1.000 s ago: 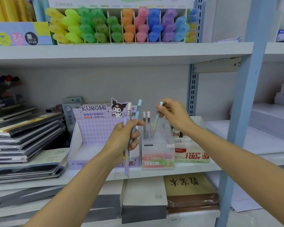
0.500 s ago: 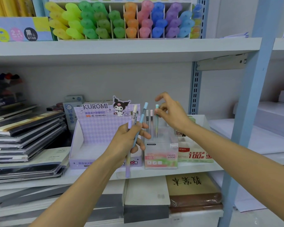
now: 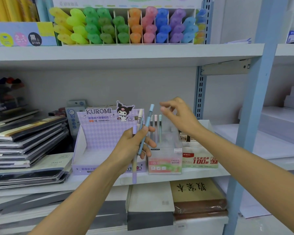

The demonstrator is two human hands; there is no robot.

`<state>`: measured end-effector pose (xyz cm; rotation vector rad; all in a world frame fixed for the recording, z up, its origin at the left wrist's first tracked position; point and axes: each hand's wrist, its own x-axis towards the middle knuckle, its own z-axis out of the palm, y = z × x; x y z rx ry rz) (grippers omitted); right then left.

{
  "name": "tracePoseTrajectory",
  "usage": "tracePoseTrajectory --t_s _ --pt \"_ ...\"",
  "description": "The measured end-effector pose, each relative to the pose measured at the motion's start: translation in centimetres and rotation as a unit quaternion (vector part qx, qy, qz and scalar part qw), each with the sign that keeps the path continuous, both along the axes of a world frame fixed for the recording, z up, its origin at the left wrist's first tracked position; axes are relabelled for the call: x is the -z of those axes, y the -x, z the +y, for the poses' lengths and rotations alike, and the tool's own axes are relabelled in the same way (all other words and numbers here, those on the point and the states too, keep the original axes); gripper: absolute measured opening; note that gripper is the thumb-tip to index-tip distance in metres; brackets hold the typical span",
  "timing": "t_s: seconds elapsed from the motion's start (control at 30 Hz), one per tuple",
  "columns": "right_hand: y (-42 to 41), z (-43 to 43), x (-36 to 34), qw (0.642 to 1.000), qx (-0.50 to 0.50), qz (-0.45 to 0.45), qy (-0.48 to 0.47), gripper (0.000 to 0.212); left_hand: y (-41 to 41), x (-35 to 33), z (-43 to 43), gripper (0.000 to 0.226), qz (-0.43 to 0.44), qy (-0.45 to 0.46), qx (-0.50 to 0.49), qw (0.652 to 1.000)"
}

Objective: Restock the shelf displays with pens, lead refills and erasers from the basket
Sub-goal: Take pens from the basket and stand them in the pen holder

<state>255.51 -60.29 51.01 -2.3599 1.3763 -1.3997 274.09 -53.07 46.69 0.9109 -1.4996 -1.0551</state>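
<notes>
My left hand [image 3: 134, 146] grips three slim lead refill tubes [image 3: 147, 126], blue, cream and lilac, upright in front of the purple Kuromi display box [image 3: 95, 133]. Just to their right stands the clear Fruit Soda display box [image 3: 165, 160] with three refill tubes [image 3: 156, 128] upright in it: grey, pink and mint capped. My right hand [image 3: 178, 114] hovers above and to the right of those tubes, fingers loosely bent, thumb and forefinger apart, holding nothing.
A lead refill carton marked 100 [image 3: 200, 160] sits right of the clear box. Stacked notebooks [image 3: 24, 138] fill the shelf's left. Highlighters [image 3: 126, 26] line the upper shelf. A blue upright post [image 3: 255, 106] stands at right, paper packs [image 3: 159, 206] below.
My right hand let go of the mint-capped tube, which now stands in the clear box, and lifted up and to the right. My left hand kept its tubes.
</notes>
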Motion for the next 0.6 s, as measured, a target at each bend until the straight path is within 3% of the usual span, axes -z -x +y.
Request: tracePoseTrajectory --t_s 0.1,0.23,0.43,0.6 --pt "-0.3 2.3 -1.2 0.964 -0.164 -0.16 -0.133 0.033 0.4 -0.4 0.1 0.03 -0.008 0.008 0.011 1.0" --pt "-1.0 3.9 -1.5 0.936 -0.242 -0.194 -0.169 0.017 1.1 -1.0 0.7 0.031 -0.021 0.011 0.041 0.999" --pt "1.6 3.3 -3.4 0.928 -0.169 -0.325 -0.074 0.01 0.5 -1.2 0.3 0.024 0.025 -0.04 -0.014 0.999" --pt "2.3 1.5 -2.0 0.974 -0.052 -0.216 -0.031 0.013 0.4 -1.3 0.0 0.019 0.07 -0.054 -0.005 0.996"
